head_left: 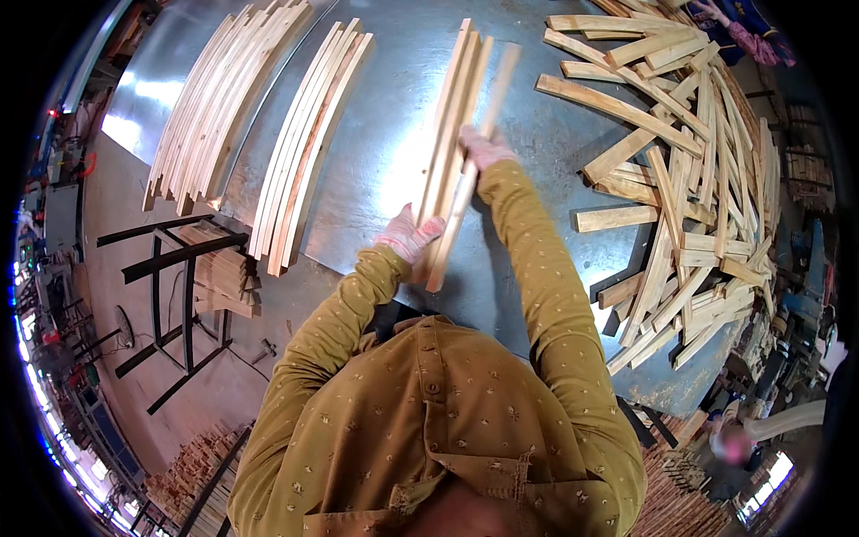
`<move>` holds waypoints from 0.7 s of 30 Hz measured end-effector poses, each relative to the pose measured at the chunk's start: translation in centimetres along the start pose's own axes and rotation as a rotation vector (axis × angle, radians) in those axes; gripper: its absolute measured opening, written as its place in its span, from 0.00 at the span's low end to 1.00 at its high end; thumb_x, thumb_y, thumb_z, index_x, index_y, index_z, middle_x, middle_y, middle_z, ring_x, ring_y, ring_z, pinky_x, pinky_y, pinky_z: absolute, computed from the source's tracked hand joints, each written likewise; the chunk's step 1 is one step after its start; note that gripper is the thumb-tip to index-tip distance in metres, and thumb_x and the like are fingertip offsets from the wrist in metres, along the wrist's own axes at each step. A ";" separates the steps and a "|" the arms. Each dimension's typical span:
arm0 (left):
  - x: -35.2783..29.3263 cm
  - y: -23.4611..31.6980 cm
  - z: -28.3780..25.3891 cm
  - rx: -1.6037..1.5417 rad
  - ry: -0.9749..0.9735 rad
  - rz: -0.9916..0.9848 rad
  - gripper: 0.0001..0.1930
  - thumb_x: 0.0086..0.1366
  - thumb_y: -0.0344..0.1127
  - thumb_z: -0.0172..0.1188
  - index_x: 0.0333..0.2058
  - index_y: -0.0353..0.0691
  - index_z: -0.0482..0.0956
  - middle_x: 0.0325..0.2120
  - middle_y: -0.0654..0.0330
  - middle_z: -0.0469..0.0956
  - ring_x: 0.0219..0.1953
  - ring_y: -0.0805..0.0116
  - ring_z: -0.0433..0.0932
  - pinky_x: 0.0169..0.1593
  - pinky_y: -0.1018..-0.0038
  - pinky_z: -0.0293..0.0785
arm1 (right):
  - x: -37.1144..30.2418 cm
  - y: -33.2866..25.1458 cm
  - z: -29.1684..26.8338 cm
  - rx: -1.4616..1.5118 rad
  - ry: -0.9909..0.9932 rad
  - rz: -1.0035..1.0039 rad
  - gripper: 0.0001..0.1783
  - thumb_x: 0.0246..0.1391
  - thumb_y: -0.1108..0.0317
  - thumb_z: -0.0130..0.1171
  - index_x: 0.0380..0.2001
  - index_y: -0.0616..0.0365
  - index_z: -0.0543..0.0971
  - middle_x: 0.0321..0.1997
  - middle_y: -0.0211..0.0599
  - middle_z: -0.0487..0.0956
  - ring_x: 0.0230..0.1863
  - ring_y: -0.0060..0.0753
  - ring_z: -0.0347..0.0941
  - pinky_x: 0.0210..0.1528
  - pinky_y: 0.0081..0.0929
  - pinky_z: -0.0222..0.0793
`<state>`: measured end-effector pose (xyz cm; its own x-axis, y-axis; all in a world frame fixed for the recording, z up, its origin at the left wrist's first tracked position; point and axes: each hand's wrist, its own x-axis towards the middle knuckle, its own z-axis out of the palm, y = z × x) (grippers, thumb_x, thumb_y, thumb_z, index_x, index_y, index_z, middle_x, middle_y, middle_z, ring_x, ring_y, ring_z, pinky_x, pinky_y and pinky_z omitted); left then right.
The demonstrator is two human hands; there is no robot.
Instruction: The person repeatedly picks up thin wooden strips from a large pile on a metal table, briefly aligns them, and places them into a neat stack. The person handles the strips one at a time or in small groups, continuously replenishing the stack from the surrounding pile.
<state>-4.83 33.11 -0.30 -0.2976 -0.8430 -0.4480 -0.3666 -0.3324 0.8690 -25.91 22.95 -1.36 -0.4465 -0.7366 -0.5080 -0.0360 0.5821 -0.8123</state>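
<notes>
In the middle of the metal table, a few pale wooden strips (449, 116) lie side by side, pointing away from me. My left hand (413, 234), in a light glove with reddish marks, is closed around their near ends, its thumb across the top. Gloved as well, my right hand (488, 149) grips another wooden strip (503, 80) along the right side of these. That strip is smeared by motion and slightly apart from the others at its far end. The right fingers are partly hidden by the wood and blur.
Left of my hands lie a small row of strips (309, 143) and a larger row (224, 98). A jumbled heap of strips (680, 179) covers the table's right side. A black metal frame (188, 277) stands at the left. Another person's hand (713, 12) shows at the far right.
</notes>
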 end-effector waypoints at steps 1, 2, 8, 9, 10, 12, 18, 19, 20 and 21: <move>0.0 -0.3 0.4 -0.078 0.022 -0.004 0.39 0.59 0.63 0.63 0.55 0.32 0.70 0.43 0.51 0.79 0.46 0.60 0.77 0.52 0.67 0.72 | 0.4 1.0 1.0 -0.054 0.033 -0.100 0.34 0.55 0.59 0.64 0.59 0.66 0.66 0.29 0.37 0.77 0.24 0.33 0.74 0.30 0.31 0.77; 0.0 -0.5 1.1 -0.157 0.036 -0.006 0.41 0.59 0.65 0.62 0.55 0.32 0.70 0.44 0.51 0.79 0.47 0.60 0.76 0.53 0.67 0.71 | 0.8 1.9 1.7 -0.111 0.080 -0.197 0.34 0.54 0.60 0.64 0.60 0.66 0.66 0.29 0.37 0.77 0.24 0.34 0.75 0.32 0.31 0.77; -0.1 -3.5 -2.9 -0.247 0.118 -0.275 0.31 0.66 0.56 0.57 0.55 0.34 0.73 0.41 0.52 0.79 0.43 0.58 0.77 0.47 0.66 0.73 | -0.6 2.0 -2.2 0.602 -0.376 0.041 0.12 0.51 0.71 0.58 0.39 0.66 0.77 0.22 0.37 0.76 0.21 0.33 0.71 0.25 0.28 0.69; -0.1 -1.9 -3.9 0.024 0.181 -0.295 0.34 0.64 0.57 0.59 0.57 0.33 0.71 0.45 0.48 0.78 0.48 0.55 0.76 0.53 0.66 0.71 | -0.9 1.9 -2.6 0.608 -0.328 0.084 0.09 0.51 0.71 0.57 0.35 0.64 0.75 0.21 0.37 0.74 0.21 0.32 0.71 0.23 0.28 0.68; -0.1 -0.1 -5.0 0.294 0.239 -0.332 0.37 0.62 0.57 0.60 0.59 0.32 0.69 0.49 0.44 0.77 0.52 0.51 0.75 0.59 0.65 0.69 | -0.6 1.9 -3.4 0.618 -0.376 0.115 0.08 0.52 0.70 0.57 0.33 0.65 0.74 0.22 0.38 0.74 0.21 0.33 0.70 0.23 0.28 0.68; -1.5 5.1 -6.5 0.690 0.308 -0.260 0.39 0.60 0.56 0.62 0.61 0.32 0.66 0.53 0.43 0.74 0.56 0.48 0.73 0.62 0.63 0.67 | -0.5 2.1 -5.0 0.809 -0.402 0.222 0.09 0.53 0.72 0.55 0.35 0.68 0.71 0.28 0.44 0.75 0.22 0.35 0.70 0.24 0.29 0.71; -4.5 8.9 5.0 0.853 -0.055 -0.196 0.57 0.52 0.60 0.67 0.70 0.37 0.44 0.65 0.45 0.60 0.66 0.50 0.62 0.65 0.62 0.62 | -2.7 3.6 -8.7 0.716 -0.386 0.148 0.20 0.57 0.67 0.59 0.49 0.66 0.69 0.37 0.47 0.75 0.33 0.38 0.76 0.36 0.30 0.79; -3.9 8.5 6.5 0.984 -0.131 -0.242 0.57 0.53 0.57 0.67 0.70 0.40 0.39 0.67 0.44 0.55 0.67 0.49 0.58 0.65 0.60 0.62 | -2.7 4.7 -9.5 0.622 -0.475 0.091 0.23 0.56 0.67 0.60 0.52 0.66 0.69 0.38 0.49 0.76 0.34 0.38 0.77 0.36 0.29 0.79; -3.4 6.8 7.5 0.995 -0.045 -0.210 0.56 0.54 0.53 0.67 0.71 0.40 0.39 0.65 0.43 0.57 0.65 0.48 0.62 0.64 0.58 0.63 | -3.5 5.8 -10.0 0.418 -0.496 0.032 0.30 0.55 0.67 0.61 0.58 0.68 0.66 0.48 0.51 0.76 0.45 0.37 0.77 0.50 0.28 0.76; -3.0 5.4 8.1 0.997 0.044 -0.192 0.55 0.55 0.48 0.67 0.71 0.41 0.38 0.64 0.41 0.59 0.63 0.48 0.65 0.63 0.57 0.64 | -6.8 4.1 -9.4 0.221 -0.374 -0.167 0.37 0.53 0.71 0.61 0.64 0.69 0.60 0.57 0.52 0.74 0.55 0.36 0.73 0.58 0.28 0.70</move>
<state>-13.02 37.29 4.02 -0.1307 -0.8340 -0.5360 -0.9790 0.0234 0.2023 -31.47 33.58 1.47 -0.0961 -0.9113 -0.4003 0.1295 0.3873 -0.9128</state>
